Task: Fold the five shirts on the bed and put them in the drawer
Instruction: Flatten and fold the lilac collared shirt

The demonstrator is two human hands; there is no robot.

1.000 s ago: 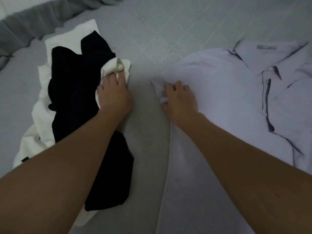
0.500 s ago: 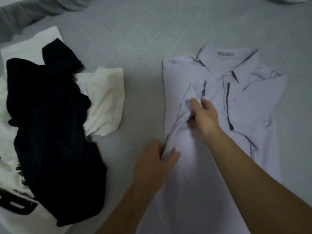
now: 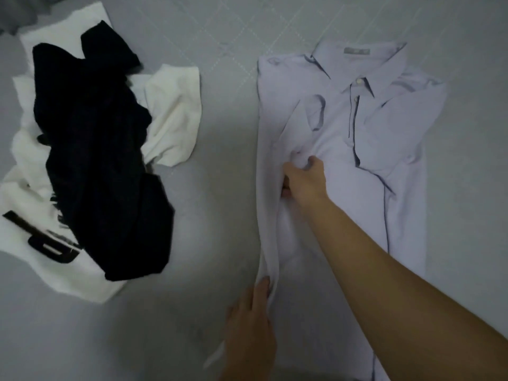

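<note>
A pale lilac collared shirt [image 3: 395, 149] lies face up on the grey bed, collar at the far end, both sleeves folded in over its front. My right hand [image 3: 305, 178] grips a bunch of its fabric at the left chest, below the folded sleeve. My left hand [image 3: 250, 325] is at the shirt's lower left edge, fingers curled on the folded side seam. To the left lies a heap: a black shirt [image 3: 101, 160] on top of a white shirt [image 3: 173, 114] with black print.
The grey quilted bedcover [image 3: 225, 160] shows between the heap and the lilac shirt. A grey blanket edge [image 3: 16, 17] sits at the top left corner. No drawer is in view.
My left hand has let go of the white shirt and moved down the lilac shirt's left edge. My right hand has folded the left sleeve inward and slid lower on the chest.
</note>
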